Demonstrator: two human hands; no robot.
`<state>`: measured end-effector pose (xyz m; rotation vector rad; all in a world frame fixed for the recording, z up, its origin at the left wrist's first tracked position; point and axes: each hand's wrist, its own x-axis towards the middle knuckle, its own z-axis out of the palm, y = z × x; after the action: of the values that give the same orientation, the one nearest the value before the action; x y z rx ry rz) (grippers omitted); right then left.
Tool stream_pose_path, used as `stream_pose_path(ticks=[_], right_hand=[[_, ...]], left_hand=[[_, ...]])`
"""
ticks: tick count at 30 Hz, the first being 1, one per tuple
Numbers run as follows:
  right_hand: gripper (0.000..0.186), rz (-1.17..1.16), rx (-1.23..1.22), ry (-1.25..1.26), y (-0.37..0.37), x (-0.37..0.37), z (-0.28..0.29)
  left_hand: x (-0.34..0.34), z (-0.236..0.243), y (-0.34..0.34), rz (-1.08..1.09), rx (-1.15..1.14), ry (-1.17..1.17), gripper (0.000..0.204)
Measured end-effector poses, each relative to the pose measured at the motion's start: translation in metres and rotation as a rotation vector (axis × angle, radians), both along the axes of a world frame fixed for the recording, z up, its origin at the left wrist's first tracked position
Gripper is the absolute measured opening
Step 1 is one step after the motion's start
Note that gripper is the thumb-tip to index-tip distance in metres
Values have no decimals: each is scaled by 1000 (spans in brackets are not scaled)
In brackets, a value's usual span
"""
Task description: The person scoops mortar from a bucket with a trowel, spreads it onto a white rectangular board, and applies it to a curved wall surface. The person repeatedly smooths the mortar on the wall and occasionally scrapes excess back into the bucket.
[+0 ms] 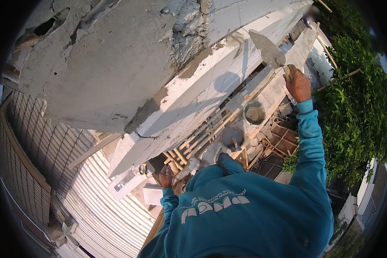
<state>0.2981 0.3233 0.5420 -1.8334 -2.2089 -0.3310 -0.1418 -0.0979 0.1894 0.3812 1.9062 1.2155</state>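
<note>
We see a long, narrow walkway of pale, weathered wooden boards (276,95), slanting up toward the far right, its surface smeared with grey. On it we find a round, pale-rimmed bucket (253,104) with coarse grey mortar (256,115) inside. Near that, to the lower left, stands a round grey bucket (223,138), a short tan handle (234,141) showing within its rim. Slim yellowish bamboo poles (215,130) run alongside; we cannot tell whether they touch the boards.
</note>
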Motion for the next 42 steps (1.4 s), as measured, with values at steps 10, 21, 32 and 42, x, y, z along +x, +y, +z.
stream_pose_path(ticks=[10, 21, 32, 42], right_hand=[[56, 30, -1048, 1114, -159, -79, -33], [42, -53, -1314, 1657, -88, -186, -81], [43, 67, -1547, 1858, -150, -232, -92], [39, -131, -1453, 2255, -164, -412, -72]], left_hand=[[-25, -17, -22, 0, 108, 111, 56], [-24, 9, -34, -47, -55, 199, 50], [-27, -31, -45, 21, 25, 46, 48], [-50, -7, -21, -28, 52, 62, 52]])
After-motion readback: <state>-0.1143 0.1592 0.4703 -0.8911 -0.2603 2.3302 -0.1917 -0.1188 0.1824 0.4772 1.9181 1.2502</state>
